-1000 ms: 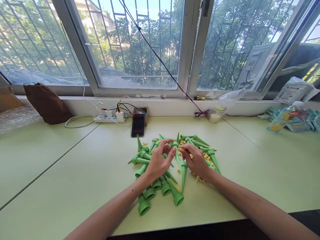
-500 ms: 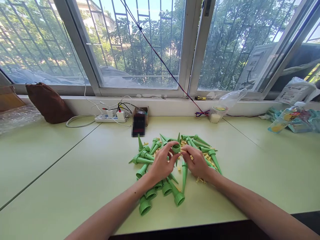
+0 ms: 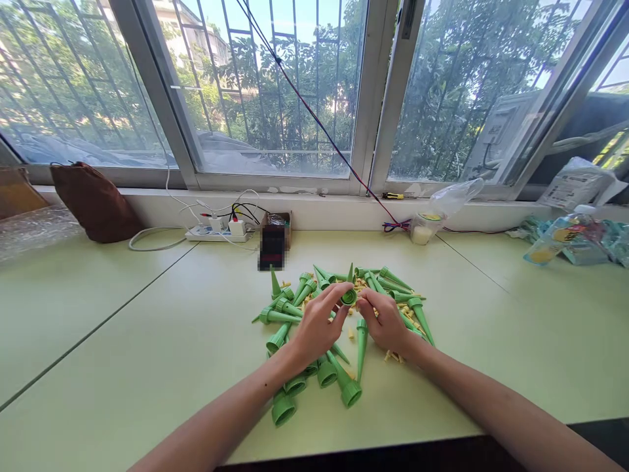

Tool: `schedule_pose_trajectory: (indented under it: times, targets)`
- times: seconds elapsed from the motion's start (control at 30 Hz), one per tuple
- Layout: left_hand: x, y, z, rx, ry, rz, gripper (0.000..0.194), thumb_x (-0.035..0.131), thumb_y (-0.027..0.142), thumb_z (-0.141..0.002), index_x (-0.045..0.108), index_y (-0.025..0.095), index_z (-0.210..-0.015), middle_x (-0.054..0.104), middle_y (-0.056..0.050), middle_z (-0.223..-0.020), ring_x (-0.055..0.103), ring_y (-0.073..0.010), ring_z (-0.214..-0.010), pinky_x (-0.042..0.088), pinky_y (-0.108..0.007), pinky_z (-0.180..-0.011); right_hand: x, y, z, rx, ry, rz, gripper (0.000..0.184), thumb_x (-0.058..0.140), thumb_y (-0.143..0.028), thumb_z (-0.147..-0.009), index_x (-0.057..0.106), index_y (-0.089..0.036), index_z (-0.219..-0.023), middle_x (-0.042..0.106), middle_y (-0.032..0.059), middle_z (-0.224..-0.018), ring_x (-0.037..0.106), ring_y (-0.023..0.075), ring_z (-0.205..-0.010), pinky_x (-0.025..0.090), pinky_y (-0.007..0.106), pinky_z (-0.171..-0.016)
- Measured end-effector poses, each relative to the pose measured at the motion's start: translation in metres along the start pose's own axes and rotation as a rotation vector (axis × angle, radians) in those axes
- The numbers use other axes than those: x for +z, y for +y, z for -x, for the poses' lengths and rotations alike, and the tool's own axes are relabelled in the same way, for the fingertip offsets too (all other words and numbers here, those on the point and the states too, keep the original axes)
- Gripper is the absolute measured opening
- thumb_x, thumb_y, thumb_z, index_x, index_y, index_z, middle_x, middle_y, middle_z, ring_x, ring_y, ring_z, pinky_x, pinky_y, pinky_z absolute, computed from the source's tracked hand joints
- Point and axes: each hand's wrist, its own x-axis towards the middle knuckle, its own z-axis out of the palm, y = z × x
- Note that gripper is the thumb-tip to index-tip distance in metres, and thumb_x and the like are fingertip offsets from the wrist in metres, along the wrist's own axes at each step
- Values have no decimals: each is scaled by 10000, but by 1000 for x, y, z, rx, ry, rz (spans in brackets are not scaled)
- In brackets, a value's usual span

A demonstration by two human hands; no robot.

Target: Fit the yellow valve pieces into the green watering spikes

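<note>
My left hand (image 3: 319,322) is closed around a green plastic cone-shaped spike (image 3: 348,297), its round open end turned up toward me. Just to the right, my right hand (image 3: 384,319) pinches at the spike's rim; a small pale yellow piece shows at its fingertips, mostly hidden. Around both hands lie several more green spikes, such as one green spike (image 3: 350,393) near the front and another standing upright (image 3: 274,283) at the left. Small yellow plastic pegs (image 3: 394,357) are scattered among them.
Behind the pile stand a small dark box (image 3: 272,248) and a white power strip (image 3: 216,233). A brown bag (image 3: 95,202) is at the back left, a jar in plastic (image 3: 423,229) at the back right. A bottle (image 3: 557,237) lies far right. The table's front edge (image 3: 354,452) is close.
My left hand has tilted the green spike so its open end faces me more. My right hand stays beside the rim, and less of the yellow piece shows.
</note>
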Motion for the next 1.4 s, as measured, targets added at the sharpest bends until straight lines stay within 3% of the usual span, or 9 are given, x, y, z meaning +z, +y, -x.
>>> schedule_pose_trajectory:
  times: [0.3,0.4,0.47,0.57,0.73,0.93,1.27,1.4]
  targets:
    - [1,7,-5,-179,35,271,326,598,327,-913,474,209,-1190,613,-65,-1053,664,-117,-759,579,-260,-671,-4,-3,-5,38,198,90,278,400,-303,-1036,473,-224,-779,481,-22,-628,423,140,-542,362,272,-545]
    - [-1,4,-7,-245,64,292,240,510,416,-965,530,181,-924,597,-16,-814,579,-102,-634,518,-247,-609,-6,-1,-6,32,202,81,242,421,-269,-1028,492,-222,-802,502,-18,-646,453,140,-562,378,268,-563]
    - [-2,1,-9,-234,27,250,472,394,462,-1008,508,176,-650,530,-8,-613,512,-118,-597,472,-270,-622,-5,-2,-5,-12,146,71,221,425,-243,-1024,509,-219,-821,525,-6,-679,480,144,-592,395,268,-583]
    - [-3,-1,-11,-286,-9,294,624,312,498,-1023,460,180,-507,483,-12,-532,459,-124,-546,411,-289,-585,-3,-2,-3,-94,43,53,182,422,-215,-1020,543,-215,-884,572,23,-757,526,157,-667,429,276,-628]
    - [-6,1,-12,-254,-56,304,565,416,482,-994,425,178,-518,412,7,-577,412,-121,-556,345,-284,-551,-2,-3,-1,-111,16,18,163,414,-183,-1019,556,-214,-946,555,18,-748,512,157,-659,418,277,-621]
    - [-11,2,-12,-163,-125,242,506,423,409,-999,405,179,-549,408,5,-616,406,-122,-583,325,-287,-558,-2,-1,1,-74,0,-4,195,414,-215,-1025,504,-219,-852,499,-11,-685,462,145,-600,382,271,-588]
    - [-12,3,-9,-2,-179,80,309,498,309,-964,522,164,-693,539,-46,-842,521,-134,-715,445,-254,-630,-4,4,3,-30,-7,-22,224,406,-220,-1024,451,-223,-804,451,-26,-679,405,133,-573,347,260,-571]
    - [-10,1,-7,-8,-207,78,227,512,289,-963,598,158,-799,609,-98,-1048,604,-172,-886,505,-274,-724,-5,5,1,-9,3,-26,240,412,-216,-1022,432,-223,-783,441,-29,-673,395,131,-571,341,259,-567]
